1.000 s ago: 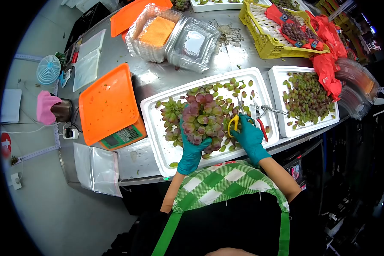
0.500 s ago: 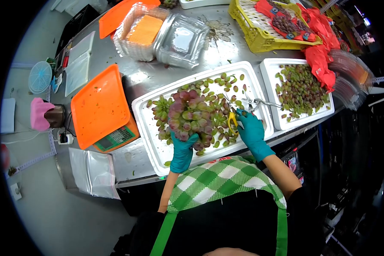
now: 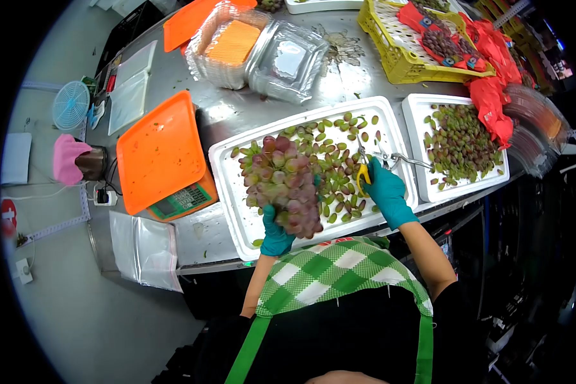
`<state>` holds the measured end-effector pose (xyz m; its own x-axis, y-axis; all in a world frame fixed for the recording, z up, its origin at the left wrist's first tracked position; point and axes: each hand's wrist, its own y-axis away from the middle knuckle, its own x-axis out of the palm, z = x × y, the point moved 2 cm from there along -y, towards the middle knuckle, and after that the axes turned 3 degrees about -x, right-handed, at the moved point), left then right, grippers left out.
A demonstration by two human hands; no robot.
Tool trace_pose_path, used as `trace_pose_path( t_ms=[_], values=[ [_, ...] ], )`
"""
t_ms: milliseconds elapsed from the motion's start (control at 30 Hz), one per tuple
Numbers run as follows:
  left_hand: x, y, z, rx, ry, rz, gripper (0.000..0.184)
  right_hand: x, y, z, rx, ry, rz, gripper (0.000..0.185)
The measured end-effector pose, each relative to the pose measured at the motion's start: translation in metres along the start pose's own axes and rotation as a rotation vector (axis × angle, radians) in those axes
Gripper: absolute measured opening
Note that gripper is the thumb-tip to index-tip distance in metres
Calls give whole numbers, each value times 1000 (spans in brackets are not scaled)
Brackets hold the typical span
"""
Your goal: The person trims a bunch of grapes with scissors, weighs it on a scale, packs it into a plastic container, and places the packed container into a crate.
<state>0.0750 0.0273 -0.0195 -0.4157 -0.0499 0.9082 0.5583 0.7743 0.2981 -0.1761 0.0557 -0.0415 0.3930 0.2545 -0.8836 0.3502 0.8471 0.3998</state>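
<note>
A large bunch of reddish-green grapes point(image 3: 281, 179) is in my left hand point(image 3: 276, 235), which grips it from below at the near left. The bunch hangs over a white foam tray point(image 3: 223, 192), partly hiding the loose grapes point(image 3: 340, 168) scattered there. To the right, my right hand point(image 3: 388, 196) is closed on small scissors with yellow handles point(image 3: 363, 178), their blades pointing away from me. They are apart from the bunch. Just beyond that hand, a silver metal hand tool point(image 3: 400, 158) lies across the tray's right rim. Both hands wear teal gloves.
An orange weighing scale point(image 3: 160, 153) stands at left, near plastic bags point(image 3: 144, 249). Clear clamshell boxes point(image 3: 288, 61) lie behind the tray. A second white tray point(image 3: 417, 137) of loose grapes is at right, with a yellow crate point(image 3: 400, 67) beyond it.
The whole view has shifted slightly. My left hand has turned the bunch, which now leans and reaches lower toward me. The right hand still holds the scissors near the same part of the tray.
</note>
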Motion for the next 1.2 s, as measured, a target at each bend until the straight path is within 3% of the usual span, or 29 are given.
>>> trace_pose_path(
  t_ms=[67, 133, 167, 267, 367, 467, 600, 700, 833, 933, 1100, 1200],
  values=[
    [6, 2, -1, -21, 49, 51, 65, -7, 4, 0, 22, -14, -35, 63],
    [6, 3, -4, -37, 84, 88, 65, 0, 2, -18, -121, -310, -81, 58],
    [5, 4, -5, -41, 94, 100, 66, -22, 10, -7, -43, -352, 38, 55],
    [2, 2, -9, -50, 104, 131, 67, -21, 14, -8, -56, -1010, 34, 46],
    [0, -5, -12, -58, 90, 153, 68, -46, 24, 15, -296, -1255, -37, 51],
    [-2, -10, -11, -82, 13, 149, 69, -101, 50, 61, -330, -1323, 79, 54],
    [-11, -9, -5, -199, -303, 64, 84, -147, 55, 97, -898, -680, -122, 57],
    [-14, -11, -4, -274, -389, 14, 82, -159, 52, 121, -1181, -201, -183, 54],
    [-14, -8, -3, -368, -358, 35, 78, -150, 42, 127, -1258, 157, -248, 57],
    [-11, -6, -2, -372, -369, 16, 74, -152, 38, 131, -1188, 277, -94, 57],
    [-18, -1, 0, -400, -391, -69, 73, -145, 37, 130, -1219, 234, -107, 57],
    [-18, -10, 0, -367, -405, 33, 71, -145, 39, 131, -1139, 257, -121, 55]
  ],
)
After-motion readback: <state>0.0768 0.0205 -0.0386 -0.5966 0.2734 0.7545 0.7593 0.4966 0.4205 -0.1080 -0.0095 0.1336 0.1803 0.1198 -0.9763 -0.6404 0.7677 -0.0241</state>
